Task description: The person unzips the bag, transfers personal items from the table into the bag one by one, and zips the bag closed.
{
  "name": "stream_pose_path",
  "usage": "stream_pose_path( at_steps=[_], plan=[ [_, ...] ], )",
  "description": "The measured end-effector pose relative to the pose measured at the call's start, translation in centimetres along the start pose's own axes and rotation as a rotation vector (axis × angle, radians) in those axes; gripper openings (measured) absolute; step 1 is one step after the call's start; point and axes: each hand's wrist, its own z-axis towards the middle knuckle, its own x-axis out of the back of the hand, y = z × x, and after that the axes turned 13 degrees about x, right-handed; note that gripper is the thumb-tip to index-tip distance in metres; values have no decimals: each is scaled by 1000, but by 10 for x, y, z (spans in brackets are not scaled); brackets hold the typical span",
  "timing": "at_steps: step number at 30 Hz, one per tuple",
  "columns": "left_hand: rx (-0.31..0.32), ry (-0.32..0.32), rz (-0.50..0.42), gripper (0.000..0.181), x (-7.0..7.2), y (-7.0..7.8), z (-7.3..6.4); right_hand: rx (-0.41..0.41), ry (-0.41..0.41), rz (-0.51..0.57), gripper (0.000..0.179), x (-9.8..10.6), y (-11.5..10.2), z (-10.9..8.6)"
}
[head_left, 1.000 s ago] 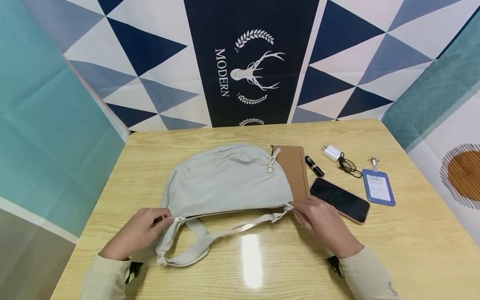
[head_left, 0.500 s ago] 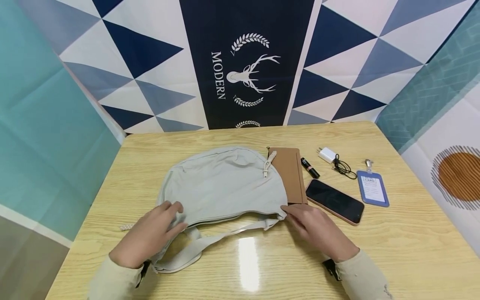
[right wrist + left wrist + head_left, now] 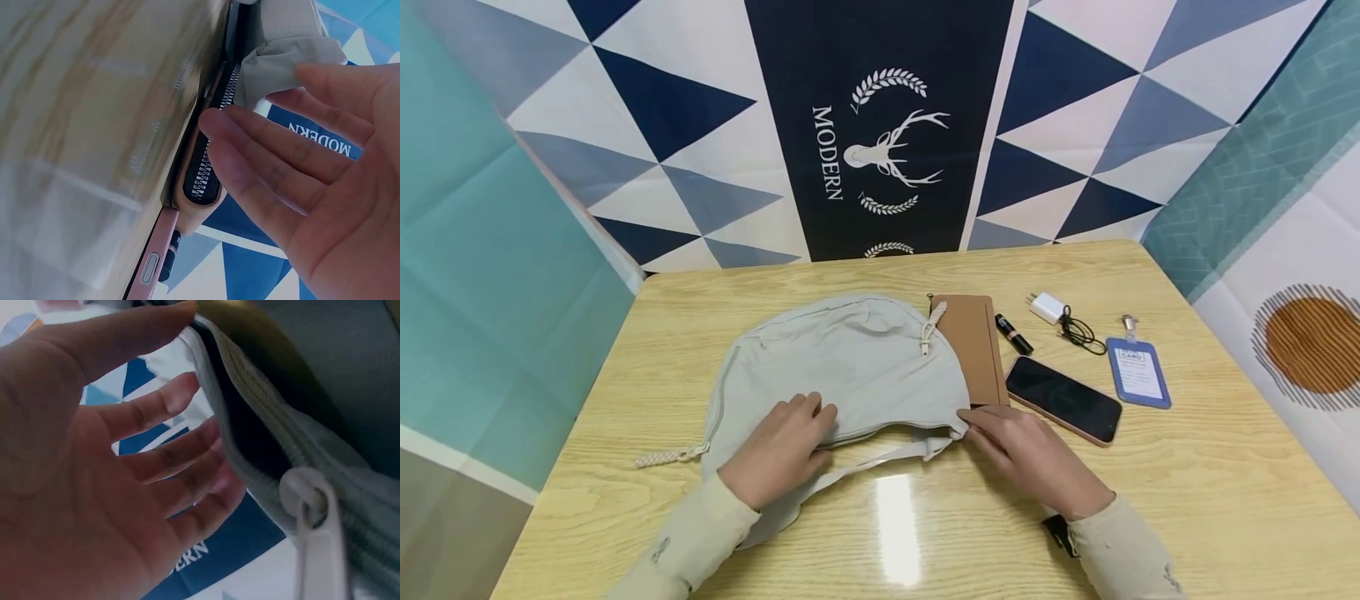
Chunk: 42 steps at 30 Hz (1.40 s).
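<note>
A light grey fabric bag [image 3: 850, 358] lies on the table, its zipped opening facing me and slightly parted. Over the bag's lower left part is my left hand [image 3: 786, 454], fingers loosely extended near the opening. In the left wrist view the thumb reaches the opening's edge, and a zip pull [image 3: 319, 531] hangs close by. My right hand [image 3: 1033, 454] pinches the bag's right corner [image 3: 275, 69] between thumb and forefinger. Partly under the bag's right side lies a brown zipped wallet [image 3: 973, 342]. The bag's inside is mostly dark.
Right of the wallet lie a lipstick-like black tube [image 3: 1013, 334], a phone [image 3: 1063, 400], a white charger plug [image 3: 1047, 307] with a black cable [image 3: 1081, 332], and a blue card holder [image 3: 1138, 372]. A braided zip cord [image 3: 662, 457] sticks out left. Patterned cloth [image 3: 700, 125] hangs behind the table.
My left hand has let go of the zip pull at the bag's left corner and moved right across the bag's front. The right hand stays at its corner. The view has shifted slightly.
</note>
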Motion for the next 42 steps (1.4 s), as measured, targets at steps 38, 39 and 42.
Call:
stream_pose_path(
  at_steps=[38,39,42],
  plan=[
    [149,171,-1,24,33,-45,23,-120,142,-147,19,5,4,2],
    [152,181,2,25,34,-45,24,-117,137,-154,18,5,4,3],
    [161,209,-5,30,40,-44,28,-108,110,-172,16,5,6,5]
  ],
)
